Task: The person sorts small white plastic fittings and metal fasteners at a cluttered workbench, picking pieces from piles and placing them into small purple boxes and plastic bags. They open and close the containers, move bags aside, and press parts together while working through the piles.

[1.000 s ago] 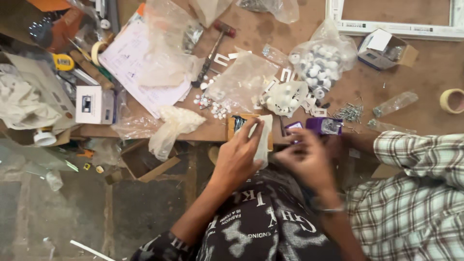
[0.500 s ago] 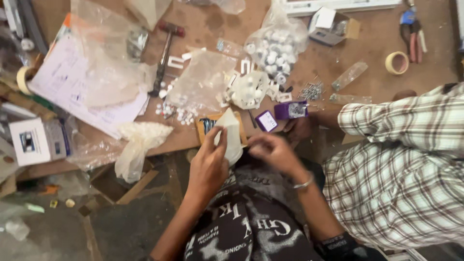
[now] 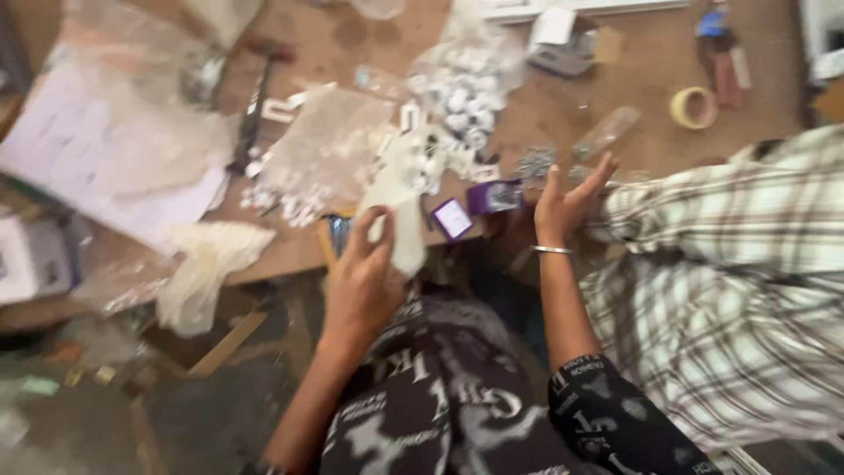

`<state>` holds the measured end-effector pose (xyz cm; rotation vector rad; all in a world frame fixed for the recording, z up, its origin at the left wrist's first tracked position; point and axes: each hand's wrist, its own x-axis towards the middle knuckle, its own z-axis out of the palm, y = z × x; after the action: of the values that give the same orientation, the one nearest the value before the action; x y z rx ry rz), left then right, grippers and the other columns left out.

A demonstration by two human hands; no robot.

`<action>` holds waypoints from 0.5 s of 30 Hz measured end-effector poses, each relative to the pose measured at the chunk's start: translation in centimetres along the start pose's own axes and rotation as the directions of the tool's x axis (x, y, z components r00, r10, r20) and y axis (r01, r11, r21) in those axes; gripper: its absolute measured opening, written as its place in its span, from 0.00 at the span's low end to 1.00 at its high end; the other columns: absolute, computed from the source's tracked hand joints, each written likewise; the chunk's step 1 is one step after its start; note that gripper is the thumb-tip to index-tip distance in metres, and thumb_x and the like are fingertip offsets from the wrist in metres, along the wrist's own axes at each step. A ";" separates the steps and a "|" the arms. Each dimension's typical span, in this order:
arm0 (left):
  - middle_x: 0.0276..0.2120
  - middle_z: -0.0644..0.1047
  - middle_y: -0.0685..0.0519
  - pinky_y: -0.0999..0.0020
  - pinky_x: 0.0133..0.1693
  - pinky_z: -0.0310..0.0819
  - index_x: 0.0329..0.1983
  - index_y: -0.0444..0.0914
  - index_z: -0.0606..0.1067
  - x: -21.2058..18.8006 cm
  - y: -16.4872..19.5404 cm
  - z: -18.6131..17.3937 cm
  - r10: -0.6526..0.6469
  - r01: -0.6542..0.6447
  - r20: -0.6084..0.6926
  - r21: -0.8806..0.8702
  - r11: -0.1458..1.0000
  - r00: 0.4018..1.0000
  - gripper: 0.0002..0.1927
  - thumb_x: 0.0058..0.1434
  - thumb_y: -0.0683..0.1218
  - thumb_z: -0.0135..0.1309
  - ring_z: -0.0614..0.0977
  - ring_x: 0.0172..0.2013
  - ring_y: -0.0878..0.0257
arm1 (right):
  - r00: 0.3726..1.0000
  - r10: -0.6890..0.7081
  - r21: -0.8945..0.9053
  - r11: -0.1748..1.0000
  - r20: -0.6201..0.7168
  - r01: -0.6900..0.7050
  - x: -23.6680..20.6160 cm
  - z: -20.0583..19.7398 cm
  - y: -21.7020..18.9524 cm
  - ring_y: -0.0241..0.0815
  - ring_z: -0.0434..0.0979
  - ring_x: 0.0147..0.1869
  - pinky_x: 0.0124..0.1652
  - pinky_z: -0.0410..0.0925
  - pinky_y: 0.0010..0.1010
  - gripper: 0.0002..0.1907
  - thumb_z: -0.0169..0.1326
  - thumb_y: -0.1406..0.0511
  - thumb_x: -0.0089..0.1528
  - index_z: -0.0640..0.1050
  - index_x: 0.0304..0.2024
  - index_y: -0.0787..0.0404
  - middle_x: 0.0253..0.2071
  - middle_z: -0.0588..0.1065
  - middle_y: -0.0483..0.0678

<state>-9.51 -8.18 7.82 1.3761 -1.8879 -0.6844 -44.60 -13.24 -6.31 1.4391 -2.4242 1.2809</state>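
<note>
The left hand (image 3: pixel 362 280) is closed around a flat white plastic piece (image 3: pixel 403 230), thumb and fingers pinching its lower left side, and holds it upright just in front of the near edge of the brown wooden worktop (image 3: pixel 615 70). The right hand (image 3: pixel 563 200) is open and holds nothing, fingers spread and pointing away from the body, raised over the worktop's edge with a thin silver bangle (image 3: pixel 552 250) on its wrist. Between the two hands, at the worktop's rim, lie a small purple box (image 3: pixel 494 197) and a small purple-framed white square (image 3: pixel 452 218), close together. Beyond the right hand's fingertips sit a heap of small grey metal screws (image 3: pixel 534 162) and a clear plastic tube (image 3: pixel 605 132). A person in a checked shirt sleeve (image 3: pixel 730 264) is just beside the right forearm. The view is blurred, so finer detail is lost.
</note>
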 end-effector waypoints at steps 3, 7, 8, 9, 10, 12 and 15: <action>0.62 0.70 0.44 0.58 0.43 0.78 0.62 0.28 0.70 -0.6 1.4 0.6 -0.017 0.018 0.036 -0.032 0.999 0.999 0.34 0.48 0.33 0.52 0.83 0.42 0.53 | 0.919 -0.018 0.453 0.874 0.394 -0.178 -1.5 0.3 -1.0 0.54 0.61 0.82 0.77 0.54 0.41 0.39 0.57 0.65 0.66 0.59 0.77 0.64 0.78 0.62 0.59; 0.61 0.69 0.44 0.59 0.45 0.78 0.63 0.27 0.69 -0.8 1.6 1.2 0.011 -0.012 0.057 0.018 1.000 0.998 0.35 0.47 0.33 0.52 0.83 0.45 0.52 | 0.936 0.130 0.480 0.830 0.326 -0.283 -0.8 -1.5 -1.1 0.50 0.60 0.78 0.73 0.55 0.39 0.34 0.56 0.69 0.66 0.61 0.73 0.64 0.75 0.62 0.57; 0.62 0.69 0.43 0.59 0.44 0.78 0.63 0.28 0.70 -0.9 1.5 1.3 -0.014 0.012 0.057 0.037 0.999 0.998 0.34 0.48 0.33 0.52 0.83 0.44 0.52 | 0.913 0.191 0.545 0.752 0.360 -0.372 -0.4 -2.3 -1.2 0.47 0.62 0.76 0.70 0.60 0.37 0.33 0.54 0.69 0.66 0.60 0.72 0.62 0.73 0.62 0.55; 0.62 0.69 0.43 0.59 0.43 0.78 0.63 0.28 0.70 -1.0 1.4 1.4 -0.034 0.031 0.057 0.050 0.998 0.998 0.34 0.48 0.33 0.51 0.83 0.44 0.53 | 0.887 0.247 0.599 0.663 0.391 -0.449 0.2 -3.1 -1.3 0.45 0.64 0.74 0.67 0.64 0.35 0.32 0.52 0.69 0.67 0.59 0.72 0.60 0.71 0.63 0.53; 0.62 0.70 0.43 0.59 0.43 0.78 0.64 0.28 0.70 -1.0 1.3 1.5 -0.045 0.042 0.053 0.063 0.997 0.998 0.33 0.49 0.33 0.51 0.83 0.44 0.53 | 0.857 0.196 0.596 0.644 0.477 -0.479 0.4 -3.7 -1.6 0.44 0.66 0.72 0.66 0.64 0.34 0.30 0.51 0.69 0.67 0.61 0.71 0.61 0.71 0.65 0.52; 0.62 0.70 0.43 0.59 0.44 0.78 0.63 0.29 0.71 -1.1 1.1 1.5 -0.054 0.054 -0.008 0.044 0.998 0.998 0.33 0.48 0.33 0.51 0.83 0.43 0.53 | 0.784 0.075 0.594 0.610 0.616 -0.525 0.5 -4.7 -2.5 0.43 0.70 0.69 0.63 0.66 0.31 0.28 0.50 0.70 0.69 0.64 0.71 0.63 0.70 0.69 0.51; 0.62 0.71 0.45 0.57 0.42 0.77 0.61 0.30 0.72 -1.0 0.8 1.2 -0.096 0.099 -0.042 0.075 0.992 0.994 0.33 0.47 0.34 0.52 0.83 0.42 0.52 | 0.791 0.072 0.605 0.604 0.607 -0.519 2.1 -5.9 -3.6 0.44 0.73 0.67 0.61 0.70 0.35 0.24 0.49 0.69 0.69 0.68 0.68 0.65 0.66 0.71 0.51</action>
<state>-10.69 -6.95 7.46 1.5283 -1.8438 -0.6345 -45.21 -11.54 0.70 1.7578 -2.6869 2.5320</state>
